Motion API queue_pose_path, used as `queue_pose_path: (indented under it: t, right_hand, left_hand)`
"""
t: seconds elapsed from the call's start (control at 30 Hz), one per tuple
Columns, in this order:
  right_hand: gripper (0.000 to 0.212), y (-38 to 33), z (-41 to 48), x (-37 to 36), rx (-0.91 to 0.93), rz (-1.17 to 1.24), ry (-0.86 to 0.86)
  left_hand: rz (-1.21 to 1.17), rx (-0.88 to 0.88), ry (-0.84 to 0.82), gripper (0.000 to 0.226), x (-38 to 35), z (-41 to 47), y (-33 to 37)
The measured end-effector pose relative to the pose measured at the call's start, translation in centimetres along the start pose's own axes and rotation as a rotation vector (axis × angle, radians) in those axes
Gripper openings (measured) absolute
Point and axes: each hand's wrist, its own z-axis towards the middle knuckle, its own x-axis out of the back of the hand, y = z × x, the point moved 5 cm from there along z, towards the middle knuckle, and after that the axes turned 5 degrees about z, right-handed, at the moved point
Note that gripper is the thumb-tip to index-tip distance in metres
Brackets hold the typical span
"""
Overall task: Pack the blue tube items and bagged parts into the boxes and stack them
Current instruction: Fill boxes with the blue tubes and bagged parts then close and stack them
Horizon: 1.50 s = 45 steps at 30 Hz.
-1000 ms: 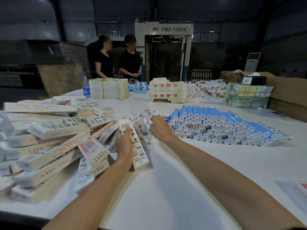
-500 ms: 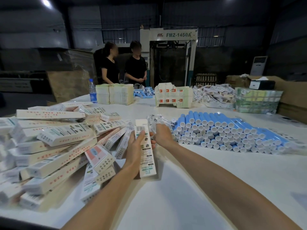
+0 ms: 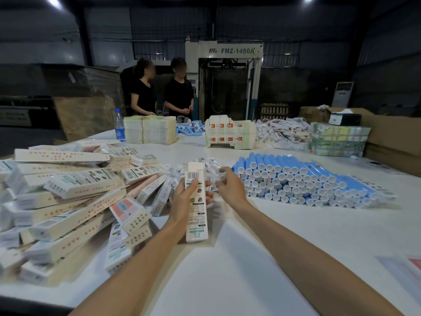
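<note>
Left hand point(image 3: 181, 201) grips a box point(image 3: 197, 215), long axis pointing away. Right hand point(image 3: 231, 187) curls just beside it at the bags point(image 3: 210, 166); whether it pinches one is unclear. Tubes point(image 3: 296, 179) lie farther right on the bench point(image 3: 250, 258).

Two people point(image 3: 144, 94), one water bottle point(image 3: 119, 126), one held box point(image 3: 196, 215) — dozens of boxes point(image 3: 68, 185) and blue tubes point(image 3: 296, 176)

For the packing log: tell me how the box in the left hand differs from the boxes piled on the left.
The held box is gripped by the left hand, alone, its barcode end pointing away; the piled boxes lie loose on the table, crossing at many angles. The held box shows its barcode face; many piled boxes show red-printed sides. Both are long, narrow, cream cartons.
</note>
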Motion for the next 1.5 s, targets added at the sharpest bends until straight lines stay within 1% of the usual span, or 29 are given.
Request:
queue_pose_path:
  t: [0.07, 0.17, 0.3, 0.4, 0.47, 0.53, 0.6, 0.7, 0.77, 0.83, 0.93, 1.07, 1.17, 1.2, 1.27, 1.33, 1.37, 1.43, 1.5]
  right_hand:
    - [0.034, 1.0, -0.8, 1.7, 0.001, 0.069, 0.013]
    - [0.026, 2.4, -1.8, 4.1, -0.032, 0.112, -0.005]
    - [0.012, 2.7, -3.1, 5.2, -0.091, 0.108, -0.039]
    - [0.012, 2.1, -4.3, 5.8, -0.113, 0.176, -0.023]
    - [0.017, 0.9, -4.8, 7.1, -0.054, 0.218, 0.022]
    - [0.022, -1.1, -5.0, 9.4, 0.051, 0.212, 0.061]
    - [0.027, -3.6, -4.9, 12.2, 0.173, 0.134, 0.061]
    - [0.027, -8.0, -4.8, 16.2, 0.393, -0.068, 0.039]
    - [0.026, -10.7, -4.9, 17.7, 0.532, -0.208, -0.018]
    - [0.025, -12.7, -5.3, 17.7, 0.642, -0.378, -0.127]
    - [0.019, -14.1, -5.8, 16.0, 0.718, -0.619, -0.259]
    - [0.015, -14.3, -6.4, 13.5, 0.755, -0.688, -0.356]
    - [0.021, -14.0, -6.1, 12.4, 0.710, -0.596, -0.395]
    - [0.026, -14.0, -6.0, 12.3, 0.681, -0.526, -0.375]
    - [0.039, -13.8, -5.6, 12.6, 0.591, -0.305, -0.304]
    - [0.045, -13.4, -5.4, 13.0, 0.531, -0.120, -0.219]
    - [0.044, -13.1, -5.4, 13.1, 0.525, -0.082, -0.178]
    - [0.034, -12.4, -5.6, 13.0, 0.548, -0.056, -0.121]
    - [0.022, -12.0, -6.1, 12.4, 0.577, -0.031, -0.120]
  left_hand:
    - [0.089, -0.009, -0.018, 0.030, -0.1, -0.1, -0.1]
    - [0.198, -0.041, -0.081, 0.035, -0.9, -0.4, -0.1]
    - [0.185, -0.013, -0.122, 0.035, -1.8, -1.2, 0.0]
    - [0.177, -0.001, -0.121, 0.035, -2.1, -1.7, 0.1]
    - [0.142, -0.009, -0.134, 0.029, -2.3, -1.9, 0.4]
    - [0.117, -0.021, -0.158, 0.026, -2.7, -2.1, 0.8]
    - [0.131, -0.037, -0.178, 0.032, -3.2, -2.4, 1.1]
    - [0.176, -0.065, -0.216, 0.047, -3.9, -2.6, 1.4]
    - [0.207, -0.095, -0.247, 0.047, -4.5, -2.8, 1.4]
    - [0.217, -0.114, -0.274, 0.043, -5.1, -3.1, 1.4]
    - [0.208, -0.122, -0.293, 0.040, -5.7, -3.3, 1.5]
    - [0.204, -0.132, -0.289, 0.040, -5.7, -3.5, 1.8]
    - [0.195, -0.125, -0.298, 0.038, -5.5, -3.6, 1.8]
    - [0.193, -0.123, -0.298, 0.037, -5.5, -3.6, 1.8]
    - [0.199, -0.127, -0.289, 0.036, -5.4, -3.7, 1.9]
    - [0.205, -0.133, -0.278, 0.037, -5.5, -3.7, 2.0]
    - [0.207, -0.136, -0.277, 0.037, -5.5, -3.7, 2.0]
    - [0.204, -0.140, -0.277, 0.036, -5.5, -3.7, 2.0]
    - [0.188, -0.144, -0.278, 0.037, -5.6, -3.8, 2.0]
